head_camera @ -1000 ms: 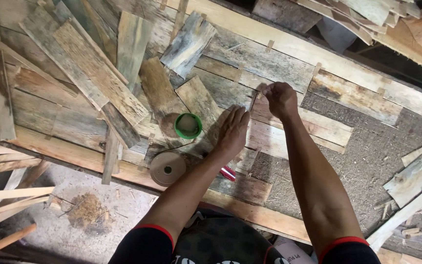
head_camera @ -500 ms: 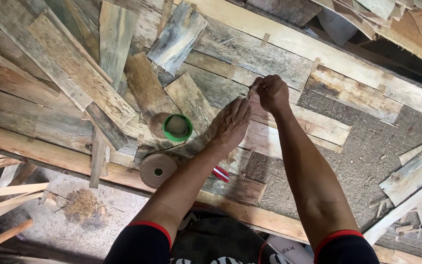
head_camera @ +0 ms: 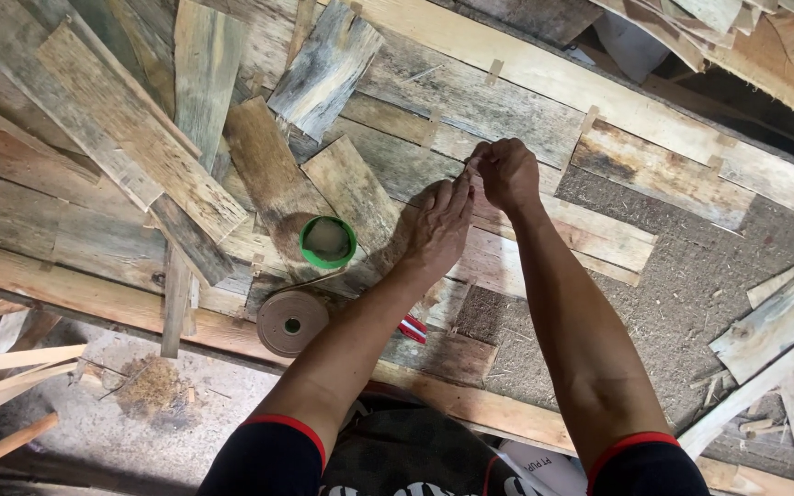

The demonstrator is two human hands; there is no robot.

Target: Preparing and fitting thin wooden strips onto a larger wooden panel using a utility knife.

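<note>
Across the whole view spreads a patchwork sheet of weathered grey and tan wood veneer strips, with short pale tape tabs bridging some of its seams. Loose veneer offcuts lie over its left part and beyond its right edge.

Lower left, near the sheet's front edge, a flat brown roll of paper tape lies on its side. Just above it stands a small round green-rimmed pot, its contents not clear. A small red object peeks out under the left forearm; what it is cannot be told.

At the middle, the left hand lies flat, fingers together and stretched forward, pressing on a pale strip. The right hand is curled just beyond it, thumb and fingertips pinched together on something thin, probably a short bit of tape, though it is too small to be sure.

Judging by this, a tape tab is being placed over a seam. The next move would call for laying it squarely across the joint and rubbing it flat while the left hand keeps the strips from shifting.
</note>
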